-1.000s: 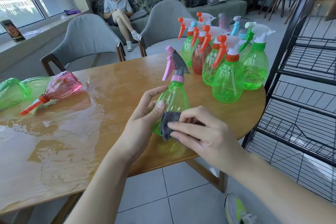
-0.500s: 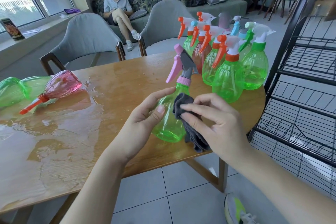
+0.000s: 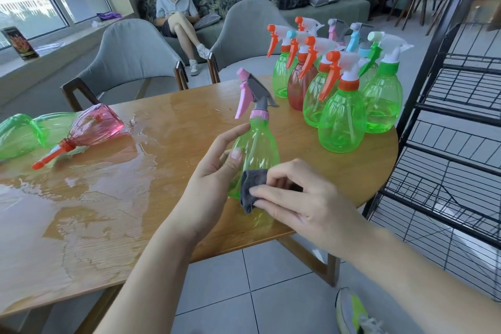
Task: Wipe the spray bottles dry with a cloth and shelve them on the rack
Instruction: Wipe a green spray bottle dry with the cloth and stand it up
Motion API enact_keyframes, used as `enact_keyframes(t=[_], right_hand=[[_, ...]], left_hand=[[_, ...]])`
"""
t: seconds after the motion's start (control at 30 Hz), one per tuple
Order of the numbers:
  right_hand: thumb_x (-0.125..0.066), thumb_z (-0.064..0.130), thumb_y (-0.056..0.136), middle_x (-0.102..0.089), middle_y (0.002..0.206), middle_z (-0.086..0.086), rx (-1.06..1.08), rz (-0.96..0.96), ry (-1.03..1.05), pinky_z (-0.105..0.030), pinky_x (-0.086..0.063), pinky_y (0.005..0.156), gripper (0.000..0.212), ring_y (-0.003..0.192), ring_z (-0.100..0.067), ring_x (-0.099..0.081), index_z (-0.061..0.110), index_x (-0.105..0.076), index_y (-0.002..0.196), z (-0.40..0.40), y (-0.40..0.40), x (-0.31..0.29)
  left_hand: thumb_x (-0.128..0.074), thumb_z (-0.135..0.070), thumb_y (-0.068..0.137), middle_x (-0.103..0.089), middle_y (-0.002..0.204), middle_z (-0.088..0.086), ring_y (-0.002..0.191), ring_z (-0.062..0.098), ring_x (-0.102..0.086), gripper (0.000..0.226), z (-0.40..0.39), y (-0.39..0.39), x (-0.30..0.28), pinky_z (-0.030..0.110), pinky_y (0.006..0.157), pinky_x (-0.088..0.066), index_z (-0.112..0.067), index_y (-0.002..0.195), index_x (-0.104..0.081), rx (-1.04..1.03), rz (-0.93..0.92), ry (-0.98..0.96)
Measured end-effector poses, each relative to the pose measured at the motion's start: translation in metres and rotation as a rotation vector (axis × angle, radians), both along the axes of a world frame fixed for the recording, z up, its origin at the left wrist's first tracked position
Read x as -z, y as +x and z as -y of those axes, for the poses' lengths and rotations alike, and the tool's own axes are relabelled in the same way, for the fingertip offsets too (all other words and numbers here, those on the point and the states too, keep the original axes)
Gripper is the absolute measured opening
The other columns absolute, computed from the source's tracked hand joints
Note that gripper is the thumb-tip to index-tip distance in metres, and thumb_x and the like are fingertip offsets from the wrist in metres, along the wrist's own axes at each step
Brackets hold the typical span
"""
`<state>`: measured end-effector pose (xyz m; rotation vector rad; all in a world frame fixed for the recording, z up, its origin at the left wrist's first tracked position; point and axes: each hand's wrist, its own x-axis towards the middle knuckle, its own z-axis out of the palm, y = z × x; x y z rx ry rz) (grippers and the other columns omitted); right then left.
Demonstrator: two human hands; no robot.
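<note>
A green spray bottle [image 3: 257, 144] with a pink trigger and grey head is held upright over the table's near edge. My left hand [image 3: 214, 173] grips its left side, thumb on the front. My right hand [image 3: 303, 203] pinches a small grey cloth [image 3: 250, 192] against the bottle's lower front. Several upright spray bottles [image 3: 341, 116], mostly green with orange, blue or green triggers, stand clustered at the table's right end. A pink bottle [image 3: 95, 125] and green bottles [image 3: 19, 135] lie on their sides at the left.
The wooden table [image 3: 162, 122] is wet across its left half. A black wire rack [image 3: 447, 149] stands at the right, beside the table. Two grey chairs [image 3: 130, 62] sit behind the table. A person sits on a sofa farther back.
The bottle has come back toward me and straightened up. My right hand has slid the cloth from the bottle's upper right side down to its lower front.
</note>
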<state>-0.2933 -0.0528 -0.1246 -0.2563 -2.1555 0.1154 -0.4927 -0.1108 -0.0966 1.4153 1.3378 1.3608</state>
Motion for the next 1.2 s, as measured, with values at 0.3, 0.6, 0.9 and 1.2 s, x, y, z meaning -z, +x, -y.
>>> enact_keyframes(t=[0.3, 0.6, 0.9, 1.2], right_hand=[[-0.069, 0.020, 0.100, -0.065, 0.108, 0.002, 0.139, -0.286, -0.408, -0.020, -0.054, 0.085, 0.021, 0.093, -0.007, -0.065, 0.014, -0.078, 0.118, -0.018, 0.001, -0.023], [-0.070, 0.018, 0.099, -0.065, 0.103, -0.006, 0.136, -0.243, -0.239, -0.022, -0.051, 0.085, 0.021, 0.094, -0.009, -0.062, 0.007, -0.080, 0.114, -0.009, -0.001, -0.012], [-0.073, 0.015, 0.097, -0.058, 0.100, -0.005, 0.028, -0.117, -0.244, -0.024, -0.048, 0.084, 0.014, 0.088, -0.015, -0.060, 0.007, -0.080, 0.107, -0.002, 0.000, -0.013], [-0.066, 0.014, 0.104, -0.065, 0.099, -0.011, 0.086, -0.033, 0.051, -0.029, -0.049, 0.084, 0.017, 0.085, -0.027, -0.060, 0.003, -0.078, 0.109, 0.010, -0.004, 0.005]], left_hand=[[-0.057, -0.038, 0.104, -0.062, 0.148, 0.009, 0.143, 0.037, -0.052, 0.043, 0.007, -0.005, -0.001, 0.068, 0.121, -0.033, -0.036, 0.146, -0.060, 0.095, -0.045, -0.003], [-0.045, -0.034, 0.108, -0.059, 0.152, 0.003, 0.147, 0.035, -0.046, 0.041, 0.001, -0.002, 0.004, 0.070, 0.122, -0.027, -0.038, 0.146, -0.061, 0.074, -0.018, -0.022], [-0.047, -0.042, 0.107, -0.064, 0.144, 0.007, 0.139, 0.035, -0.054, 0.040, 0.001, 0.005, 0.002, 0.072, 0.120, -0.030, -0.038, 0.144, -0.061, 0.025, 0.073, -0.004], [-0.059, -0.048, 0.098, -0.067, 0.131, 0.004, 0.130, 0.032, -0.059, 0.037, -0.003, 0.010, 0.000, 0.053, 0.115, -0.042, -0.046, 0.135, -0.064, -0.064, 0.078, 0.032]])
